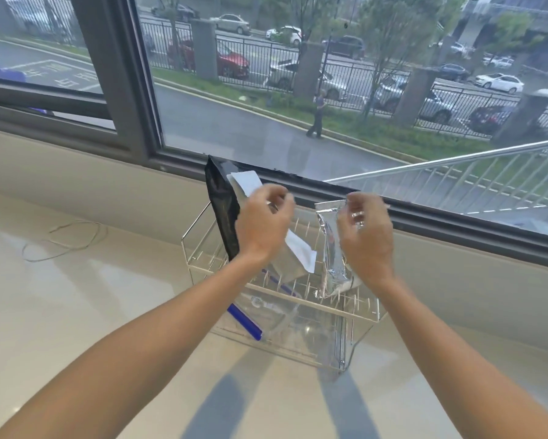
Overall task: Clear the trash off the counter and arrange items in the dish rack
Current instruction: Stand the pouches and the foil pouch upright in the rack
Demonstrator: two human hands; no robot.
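Note:
A clear acrylic dish rack (366,315) stands on the pale counter by the window. A black bag (221,204) stands upright in its left slots, with a white paper (301,253) and a grey pouch (286,268) leaning beside it. My left hand (263,220) hovers over the white paper, fingers curled; whether it grips the paper I cannot tell. My right hand (366,229) pinches the top of a shiny silver packet (333,245) that stands upright in the rack's right slots. A clear zip bag with a blue strip (244,321) lies under the rack.
A thin loop of wire (63,239) lies on the counter (92,312) to the left. The window sill and dark frame (456,223) run right behind the rack.

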